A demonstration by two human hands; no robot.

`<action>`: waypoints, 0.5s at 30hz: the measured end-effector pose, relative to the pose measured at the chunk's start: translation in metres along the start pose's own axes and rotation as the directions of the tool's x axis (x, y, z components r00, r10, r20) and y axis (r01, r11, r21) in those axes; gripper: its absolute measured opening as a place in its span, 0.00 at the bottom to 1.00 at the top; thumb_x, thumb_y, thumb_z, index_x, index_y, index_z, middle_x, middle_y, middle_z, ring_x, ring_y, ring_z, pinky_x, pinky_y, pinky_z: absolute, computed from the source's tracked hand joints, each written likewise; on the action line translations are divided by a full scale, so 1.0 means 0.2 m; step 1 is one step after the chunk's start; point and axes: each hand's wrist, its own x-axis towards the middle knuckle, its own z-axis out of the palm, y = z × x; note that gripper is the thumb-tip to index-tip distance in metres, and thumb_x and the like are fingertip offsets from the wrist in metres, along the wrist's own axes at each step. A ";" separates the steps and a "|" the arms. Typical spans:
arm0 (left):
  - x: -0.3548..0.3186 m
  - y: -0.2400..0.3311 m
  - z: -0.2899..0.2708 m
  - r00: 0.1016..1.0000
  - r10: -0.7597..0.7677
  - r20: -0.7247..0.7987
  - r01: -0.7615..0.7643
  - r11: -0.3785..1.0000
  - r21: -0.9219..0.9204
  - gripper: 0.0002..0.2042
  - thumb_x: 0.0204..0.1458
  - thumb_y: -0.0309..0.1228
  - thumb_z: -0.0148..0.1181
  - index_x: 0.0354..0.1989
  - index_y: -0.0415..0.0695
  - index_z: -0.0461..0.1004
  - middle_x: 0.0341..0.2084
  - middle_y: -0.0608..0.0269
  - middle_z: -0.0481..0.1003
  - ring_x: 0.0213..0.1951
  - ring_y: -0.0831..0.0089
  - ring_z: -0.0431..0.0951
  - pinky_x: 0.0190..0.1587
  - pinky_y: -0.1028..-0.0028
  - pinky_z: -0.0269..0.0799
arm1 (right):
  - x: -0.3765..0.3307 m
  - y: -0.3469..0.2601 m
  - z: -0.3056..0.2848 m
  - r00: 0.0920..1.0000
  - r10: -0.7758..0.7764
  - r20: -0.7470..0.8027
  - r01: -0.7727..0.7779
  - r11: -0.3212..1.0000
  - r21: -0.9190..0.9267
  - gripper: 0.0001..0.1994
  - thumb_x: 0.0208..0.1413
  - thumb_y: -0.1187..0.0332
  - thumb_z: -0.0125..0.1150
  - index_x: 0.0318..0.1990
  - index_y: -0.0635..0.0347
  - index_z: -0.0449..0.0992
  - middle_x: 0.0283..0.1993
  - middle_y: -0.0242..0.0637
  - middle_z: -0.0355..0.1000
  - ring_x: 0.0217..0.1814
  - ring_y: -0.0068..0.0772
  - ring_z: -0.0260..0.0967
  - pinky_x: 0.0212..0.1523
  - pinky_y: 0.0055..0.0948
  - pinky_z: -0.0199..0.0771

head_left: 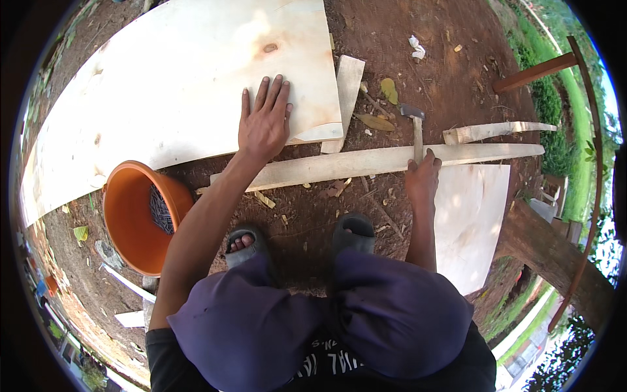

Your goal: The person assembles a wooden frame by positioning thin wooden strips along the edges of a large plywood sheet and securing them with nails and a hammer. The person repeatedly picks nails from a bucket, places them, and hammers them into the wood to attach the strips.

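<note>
On a clock face laid over the view, the left hand [264,127] is at 11 o'clock, palm down on the pale sheet [196,72], fingers extended and slightly apart, gripping nothing. The sheet spreads from 9 to 12 o'clock. Past 2 o'clock, the right hand [424,175] is clamped around the lower handle of the hammer [418,134], whose dark head points to about 1 o'clock. The handle crosses above the long strip [320,164]; whether they touch, I cannot tell.

The hammer looks rigid and head-heavy: the bare wooden handle is the place to hold, low for swing, higher for control. The sheet looks thin, light for its size and somewhat springy, with an edge that could splinter; a flat palm steadies it, while lifting would suit two hands on opposite edges. The strip looks stiff and rough, best taken near its middle.

At 9 o'clock, the orange bucket [117,215] holds loose nails [160,210], small, hard and likely prickly; pinch them singly by the shank.
</note>
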 end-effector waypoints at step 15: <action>-0.03 0.02 0.01 1.000 -0.003 -0.014 0.003 1.000 -0.019 0.24 0.69 0.39 0.41 0.71 0.43 0.58 0.72 0.55 0.58 0.74 0.53 0.53 0.73 0.44 0.44 | -0.43 -0.36 -0.37 0.875 -0.456 0.164 0.270 0.740 0.616 0.19 0.73 0.56 0.42 0.44 0.65 0.72 0.20 0.31 0.66 0.15 0.21 0.61 0.18 0.26 0.62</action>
